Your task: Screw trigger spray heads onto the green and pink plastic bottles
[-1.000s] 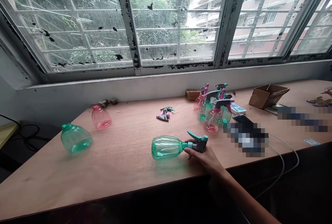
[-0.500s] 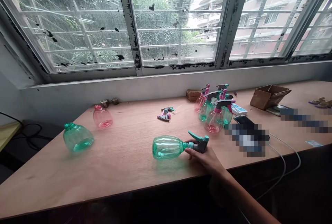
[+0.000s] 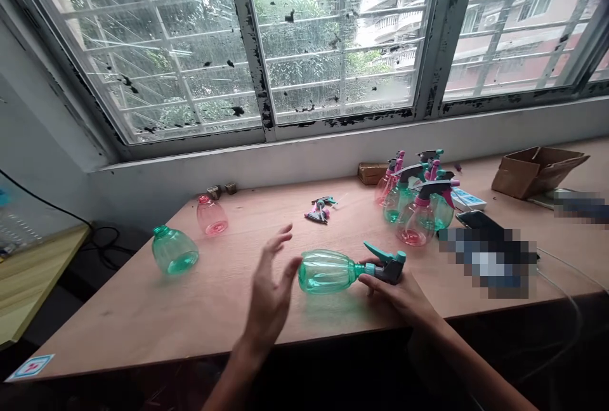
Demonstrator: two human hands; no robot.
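A green spray bottle (image 3: 328,271) lies on its side, its base to the left and its black-and-teal spray head to the right. My right hand (image 3: 397,290) is closed round the spray head and neck, the fingers partly hidden beneath. My left hand (image 3: 273,281) is by the bottle's base, fingers apart, thumb close to the plastic; whether it touches I cannot tell. Farther left stand a headless green bottle (image 3: 174,251) and a headless pink bottle (image 3: 212,215). Two or so loose spray heads (image 3: 320,210) lie behind the held bottle.
Several assembled spray bottles (image 3: 415,224) stand in a cluster at right. Beyond them are a white power strip (image 3: 469,199), a phone (image 3: 478,223) and an open cardboard box (image 3: 537,173). The wooden table's (image 3: 143,322) front edge runs below my hands. A window is behind.
My left hand has come into view beside the bottle's base. The view has turned left, so things appear farther right. My right hand still grips the spray bottle.
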